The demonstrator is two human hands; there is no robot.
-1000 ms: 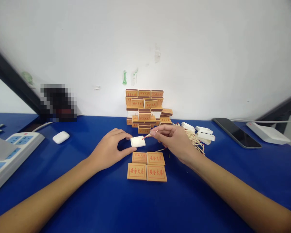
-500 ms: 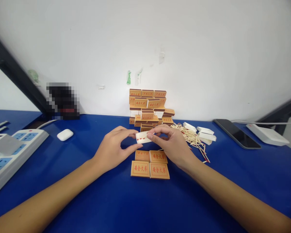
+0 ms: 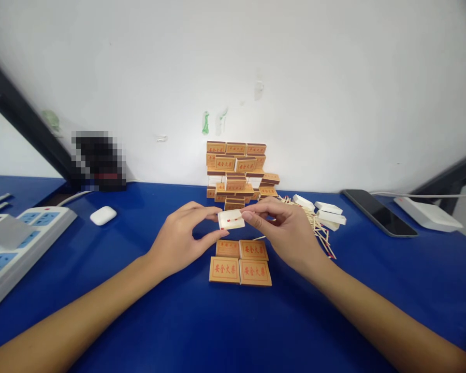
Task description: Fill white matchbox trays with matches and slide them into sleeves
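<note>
We hold the matchbox tray point(image 3: 235, 225) mid-frame, long axis roughly left-right.
Our left hand point(image 3: 180, 235) grips its left end with narrowed fingers point(image 3: 208, 212); our right point(image 3: 281, 228) pinches a matchstick point(image 3: 235, 219), head leftward.

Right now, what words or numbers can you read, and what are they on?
"安全火柴": front-left matchbox, front-right matchbox, back-right matchbox of the flat four.
Back-left matchbox: too blurred.
Stacked matchboxes: some seem the same, the rest too small.
Power strip: red mark, too small to read.
</note>
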